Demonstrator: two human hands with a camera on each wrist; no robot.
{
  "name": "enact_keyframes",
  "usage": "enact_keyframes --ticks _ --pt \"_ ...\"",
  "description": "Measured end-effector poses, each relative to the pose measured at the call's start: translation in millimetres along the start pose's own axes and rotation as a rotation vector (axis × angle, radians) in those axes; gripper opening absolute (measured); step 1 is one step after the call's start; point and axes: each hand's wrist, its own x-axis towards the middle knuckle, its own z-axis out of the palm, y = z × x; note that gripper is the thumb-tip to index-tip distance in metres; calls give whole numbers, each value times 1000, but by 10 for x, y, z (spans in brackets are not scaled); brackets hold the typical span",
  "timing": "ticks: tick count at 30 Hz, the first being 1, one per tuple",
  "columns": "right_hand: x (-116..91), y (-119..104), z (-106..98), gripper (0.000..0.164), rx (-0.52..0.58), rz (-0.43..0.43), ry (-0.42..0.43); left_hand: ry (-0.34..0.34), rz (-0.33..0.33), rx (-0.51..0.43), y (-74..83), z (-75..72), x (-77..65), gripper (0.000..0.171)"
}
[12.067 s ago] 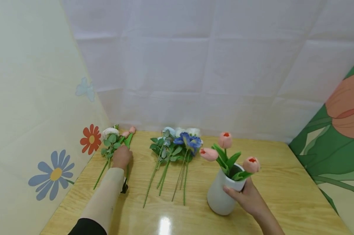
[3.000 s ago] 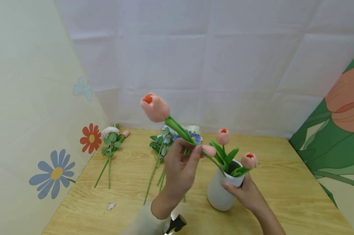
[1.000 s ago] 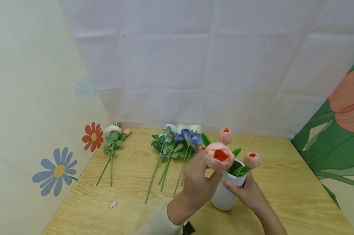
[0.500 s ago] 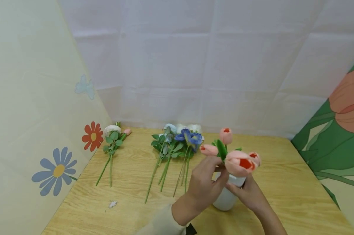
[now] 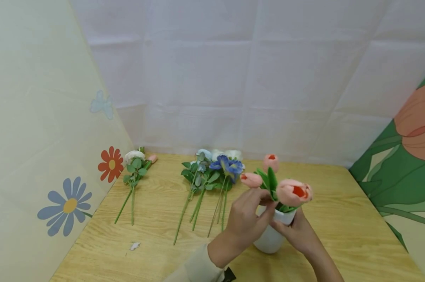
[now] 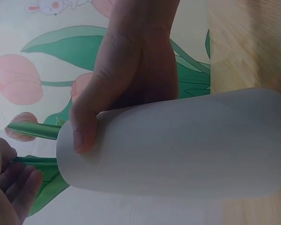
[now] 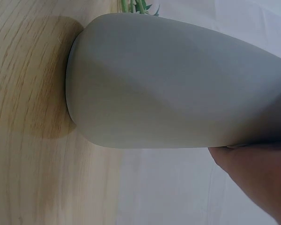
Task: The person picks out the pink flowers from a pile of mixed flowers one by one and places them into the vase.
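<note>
A white vase stands on the table, gripped near its rim by my right hand, with the thumb on the near side. My left hand is at the vase mouth, pinching the green stem of a pink tulip whose head leans right over the rim. In the left wrist view the fingers hold the tulip stem just outside the vase opening. Other pink tulips stand in the vase, one upright at the back and one leaning left. The right wrist view shows mostly the vase's side.
Left on the table lie a white rose and a pink tulip bud. Mid-table lies a bunch with a blue flower and pale blooms. A small white scrap is near the front. A white cloth hangs behind.
A tulip taken from the left of the table was carried to the vase. Its head swung rightward and its stem went down into the mouth. The right hand kept its grip on the vase.
</note>
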Motion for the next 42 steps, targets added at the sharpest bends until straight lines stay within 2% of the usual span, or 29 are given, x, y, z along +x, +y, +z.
enact_keyframes --ticks 5,9,14,16,19,20,22,23,26,27,29,33,35,39,42 --pt "-6 5 3 56 -6 23 -2 -26 -18 57 -13 -4 -16 20" --pt "-15 13 9 53 -8 30 6 -48 -21 150 -19 -5 -26 18" --pt "-26 27 16 52 -15 33 21 -119 -70 250 10 -12 -22 15" --pt "-24 40 23 53 -41 -22 44 -146 -91 276 23 -19 -18 12" --pt "-18 96 42 51 -123 -208 106 -177 -106 304 39 -37 -9 8" --pt "-29 93 46 52 -162 -203 125 -185 -109 315 44 -43 -6 8" --pt "-30 102 60 53 -200 -251 153 -192 -105 336 45 -49 -3 8" --pt "-31 98 63 51 -200 -242 154 -197 -109 338 49 -54 -1 9" --pt "-42 45 60 57 -112 -103 97 -214 -127 342 50 -60 -4 9" --pt "-25 45 60 59 -76 -119 81 -218 -131 342 48 -63 -9 8" --pt "-10 25 48 59 -38 -67 48 -237 -149 336 50 -73 -17 7" --pt "24 -6 40 52 -52 -33 30 -250 -180 312 60 -90 -38 11" --pt "32 -19 46 48 -108 -51 44 -231 -183 290 67 -96 -43 17" --pt "18 -31 41 50 -123 -44 57 -170 -165 271 78 -103 -30 21" --pt "-14 -27 18 59 -52 -8 42 -142 -154 285 73 -90 -12 19"
